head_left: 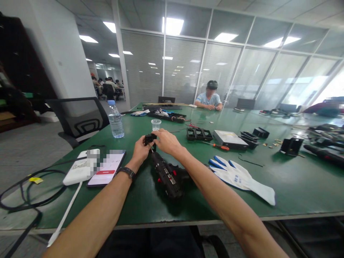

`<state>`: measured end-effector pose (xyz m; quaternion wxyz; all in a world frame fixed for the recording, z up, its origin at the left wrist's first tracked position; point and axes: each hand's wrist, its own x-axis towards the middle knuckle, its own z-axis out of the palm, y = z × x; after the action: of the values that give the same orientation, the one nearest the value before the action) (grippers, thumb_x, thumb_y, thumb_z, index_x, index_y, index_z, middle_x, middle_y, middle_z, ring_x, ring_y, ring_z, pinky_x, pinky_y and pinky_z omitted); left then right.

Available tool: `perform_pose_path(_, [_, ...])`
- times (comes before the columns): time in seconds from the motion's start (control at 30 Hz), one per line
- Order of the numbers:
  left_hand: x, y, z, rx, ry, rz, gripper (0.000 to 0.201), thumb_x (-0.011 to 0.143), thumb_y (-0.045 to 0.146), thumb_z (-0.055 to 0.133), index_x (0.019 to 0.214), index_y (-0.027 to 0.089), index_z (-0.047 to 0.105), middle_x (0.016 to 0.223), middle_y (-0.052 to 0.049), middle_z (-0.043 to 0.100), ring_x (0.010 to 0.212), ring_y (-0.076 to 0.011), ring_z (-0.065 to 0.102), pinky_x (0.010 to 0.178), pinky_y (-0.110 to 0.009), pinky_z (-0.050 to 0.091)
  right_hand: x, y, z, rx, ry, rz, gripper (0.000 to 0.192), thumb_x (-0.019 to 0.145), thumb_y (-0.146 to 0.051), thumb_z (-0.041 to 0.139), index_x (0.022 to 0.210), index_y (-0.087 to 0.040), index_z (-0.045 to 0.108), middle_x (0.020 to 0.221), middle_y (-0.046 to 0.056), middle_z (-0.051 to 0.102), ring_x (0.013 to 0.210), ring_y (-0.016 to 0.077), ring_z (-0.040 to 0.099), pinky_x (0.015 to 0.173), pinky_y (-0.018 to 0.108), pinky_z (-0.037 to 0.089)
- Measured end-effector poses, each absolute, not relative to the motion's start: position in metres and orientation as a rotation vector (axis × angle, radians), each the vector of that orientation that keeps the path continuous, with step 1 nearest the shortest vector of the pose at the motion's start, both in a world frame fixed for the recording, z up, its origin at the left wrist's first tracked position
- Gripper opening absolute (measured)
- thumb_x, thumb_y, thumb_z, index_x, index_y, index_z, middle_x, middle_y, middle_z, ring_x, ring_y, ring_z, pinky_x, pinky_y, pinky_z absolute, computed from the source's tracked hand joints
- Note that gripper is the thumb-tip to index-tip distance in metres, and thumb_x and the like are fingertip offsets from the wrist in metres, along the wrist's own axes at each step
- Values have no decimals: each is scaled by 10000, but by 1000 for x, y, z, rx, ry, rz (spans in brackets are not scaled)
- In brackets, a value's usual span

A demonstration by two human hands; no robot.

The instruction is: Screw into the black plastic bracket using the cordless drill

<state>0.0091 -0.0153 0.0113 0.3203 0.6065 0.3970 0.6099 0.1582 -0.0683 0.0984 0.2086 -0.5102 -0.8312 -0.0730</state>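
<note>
Head view: both hands meet over the green table [295, 186], out in front of the chest. Left hand [140, 150] and right hand [167, 141] each pinch one side of a small black part [149, 138], fingers closed on it. Part is held just above the tip of the black power drill [168, 175], which lies on its side between the forearms, bit end pointing at the hands. Looks like it's parked there to stay within reach. Whether the bit touches the part, cannot tell.

Left of the left wrist: phone [107, 168] and white power bank [80, 169], side by side, screen up. White work gloves [242, 177] lie off to the right, not worn; bare fingers probably grip the small part better. Behind the hands: plastic cup [156, 124], water bottle [115, 120], black tray [199, 134], orange-handled screwdriver [217, 146]. A person sits at the far end [209, 100], well apart.
</note>
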Motion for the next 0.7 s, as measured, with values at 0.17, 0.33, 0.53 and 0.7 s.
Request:
perform_pose_path(0.17, [8,-16,11,1600,1063,1617,333,679,336,727,954,173,633,951,-59,698,899,-212,644,862,-352,499,169,-98,85,-1485,-2226,-72,479,944,-403,466,1399,-256,440,1103,95,668,1006,255,624,841,345,442])
perform_pose_path(0.33, [7,-14,9,1575,1085,1619,342,671,360,734,946,183,636,930,-56,707,891,-226,659,824,-355,517,177,-109,71,-1415,-2218,441,759,837,-613,554,1418,-143,418,951,88,700,869,237,647,739,308,456])
perform_pose_path(0.53, [6,-11,8,1534,1088,1642,395,653,361,753,986,173,654,979,-78,718,914,-234,667,822,-356,526,160,-104,62,-1349,-2216,579,443,752,-405,639,1137,-185,642,832,10,669,693,155,580,576,234,384])
perform_pose_path(0.7, [5,-12,9,1498,1077,1644,403,666,365,752,1003,164,661,1020,-96,716,948,-241,665,840,-368,528,160,-109,64,-1286,-2220,533,267,748,-347,601,955,-200,686,753,-18,636,651,130,528,552,223,336])
